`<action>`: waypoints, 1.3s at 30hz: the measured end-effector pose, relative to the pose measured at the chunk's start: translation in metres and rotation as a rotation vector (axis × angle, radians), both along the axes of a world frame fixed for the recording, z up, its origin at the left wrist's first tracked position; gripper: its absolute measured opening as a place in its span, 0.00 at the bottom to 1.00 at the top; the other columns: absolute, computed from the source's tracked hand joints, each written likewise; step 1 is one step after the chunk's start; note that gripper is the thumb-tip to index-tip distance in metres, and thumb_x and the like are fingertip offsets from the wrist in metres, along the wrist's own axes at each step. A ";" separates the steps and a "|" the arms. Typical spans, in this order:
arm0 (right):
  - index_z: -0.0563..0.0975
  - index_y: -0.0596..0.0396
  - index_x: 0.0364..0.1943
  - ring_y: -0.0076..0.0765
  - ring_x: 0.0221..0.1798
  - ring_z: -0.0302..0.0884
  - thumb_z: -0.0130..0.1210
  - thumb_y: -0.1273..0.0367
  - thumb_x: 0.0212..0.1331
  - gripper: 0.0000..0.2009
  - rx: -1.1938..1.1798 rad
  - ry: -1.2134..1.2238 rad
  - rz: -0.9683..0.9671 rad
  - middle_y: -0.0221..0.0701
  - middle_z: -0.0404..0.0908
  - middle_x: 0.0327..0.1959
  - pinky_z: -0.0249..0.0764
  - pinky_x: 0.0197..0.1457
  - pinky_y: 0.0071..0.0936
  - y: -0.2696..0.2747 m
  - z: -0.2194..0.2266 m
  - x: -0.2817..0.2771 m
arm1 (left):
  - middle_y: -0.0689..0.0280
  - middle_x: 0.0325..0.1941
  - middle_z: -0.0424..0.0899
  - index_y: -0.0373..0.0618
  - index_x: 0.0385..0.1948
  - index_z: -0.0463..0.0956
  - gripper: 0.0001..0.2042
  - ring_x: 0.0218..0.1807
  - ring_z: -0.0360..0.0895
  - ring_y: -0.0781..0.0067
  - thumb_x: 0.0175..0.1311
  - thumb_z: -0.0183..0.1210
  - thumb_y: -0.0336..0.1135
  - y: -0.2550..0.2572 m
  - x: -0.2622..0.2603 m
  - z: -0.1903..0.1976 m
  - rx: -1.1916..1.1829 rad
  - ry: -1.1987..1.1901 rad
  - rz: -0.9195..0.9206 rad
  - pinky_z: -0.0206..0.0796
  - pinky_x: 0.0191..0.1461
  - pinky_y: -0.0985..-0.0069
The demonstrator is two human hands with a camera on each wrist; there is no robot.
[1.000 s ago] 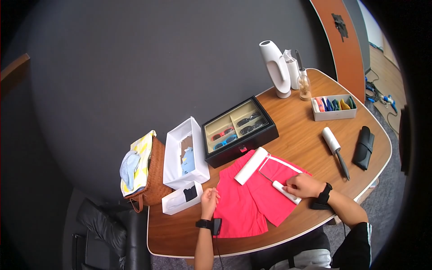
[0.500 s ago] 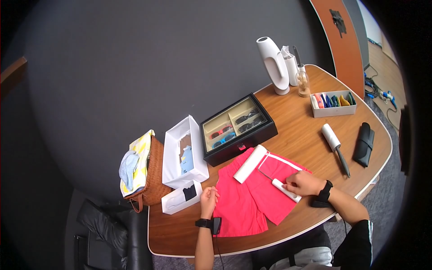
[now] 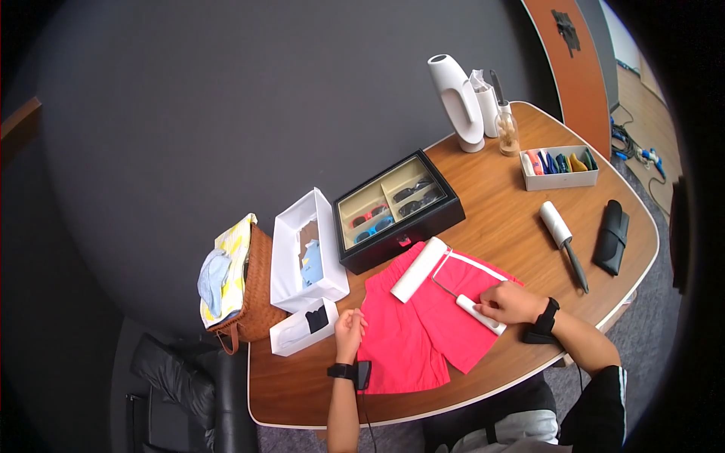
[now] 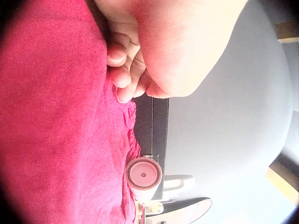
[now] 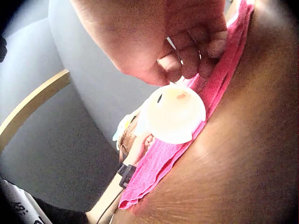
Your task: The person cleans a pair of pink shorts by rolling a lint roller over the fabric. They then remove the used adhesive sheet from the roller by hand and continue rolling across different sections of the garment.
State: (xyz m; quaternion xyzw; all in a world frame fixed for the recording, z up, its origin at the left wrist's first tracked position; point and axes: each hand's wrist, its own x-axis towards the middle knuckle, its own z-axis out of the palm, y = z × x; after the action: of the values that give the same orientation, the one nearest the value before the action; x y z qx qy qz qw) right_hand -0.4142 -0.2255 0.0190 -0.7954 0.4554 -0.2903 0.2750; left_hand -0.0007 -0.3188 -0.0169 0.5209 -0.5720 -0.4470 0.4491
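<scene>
Red shorts (image 3: 411, 332) with a white side stripe lie spread on the wooden table. Across them rests a lint roller with a wide white roll (image 3: 419, 269), a thin metal arm and a white handle (image 3: 489, 320). My right hand (image 3: 513, 302) lies beside the handle with fingers loosely curled against it; the right wrist view shows the handle's round end (image 5: 175, 114) just below the fingers, not wrapped by them. My left hand (image 3: 349, 334) rests at the shorts' left edge, fingers loosely bent, holding nothing; the left wrist view shows its fingertips (image 4: 122, 77) by the fabric.
Behind the shorts stands a black glasses case (image 3: 400, 211). White boxes (image 3: 332, 291) (image 3: 283, 343) and a wicker basket (image 3: 260, 294) are at left. To the right lie a grey-handled lint roller (image 3: 575, 268), a black pouch (image 3: 612, 238) and a box of coloured items (image 3: 559, 181); a white vase (image 3: 461, 106) stands behind.
The head view has tilted slightly downward, so the table's things sit higher in it. Neither hand has visibly moved relative to the shorts or the roller.
</scene>
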 end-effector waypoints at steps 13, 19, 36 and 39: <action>0.77 0.57 0.24 0.52 0.27 0.77 0.54 0.62 0.65 0.15 0.011 0.028 -0.013 0.43 0.78 0.22 0.73 0.33 0.43 0.003 0.007 0.001 | 0.68 0.24 0.78 0.42 0.32 0.74 0.11 0.19 0.67 0.87 0.77 0.51 0.34 0.000 -0.002 0.002 -0.003 -0.023 0.012 0.54 0.19 0.87; 0.77 0.57 0.25 0.52 0.28 0.77 0.55 0.63 0.64 0.13 0.044 0.050 -0.024 0.43 0.78 0.23 0.72 0.33 0.42 0.004 0.010 0.001 | 0.68 0.24 0.78 0.41 0.33 0.74 0.10 0.19 0.67 0.86 0.77 0.51 0.33 0.000 -0.002 0.004 0.025 -0.046 0.025 0.55 0.21 0.86; 0.73 0.59 0.21 0.51 0.24 0.73 0.57 0.66 0.64 0.15 0.068 -0.038 -0.003 0.43 0.73 0.20 0.69 0.30 0.40 -0.003 0.009 0.000 | 0.69 0.24 0.78 0.40 0.32 0.74 0.10 0.18 0.65 0.87 0.77 0.50 0.32 0.000 -0.005 0.007 0.036 -0.065 0.036 0.53 0.19 0.86; 0.72 0.59 0.21 0.49 0.23 0.72 0.57 0.66 0.64 0.16 0.073 -0.057 -0.007 0.42 0.72 0.20 0.68 0.30 0.40 -0.004 0.008 0.000 | 0.69 0.24 0.78 0.40 0.32 0.73 0.10 0.17 0.65 0.87 0.77 0.50 0.33 -0.001 -0.004 0.007 0.051 -0.063 0.036 0.52 0.19 0.86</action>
State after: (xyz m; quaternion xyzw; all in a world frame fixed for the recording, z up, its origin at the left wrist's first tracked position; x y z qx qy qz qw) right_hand -0.4139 -0.2299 0.0270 -0.7747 0.4606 -0.2971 0.3154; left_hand -0.0052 -0.3199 -0.0095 0.5561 -0.5648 -0.4368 0.4254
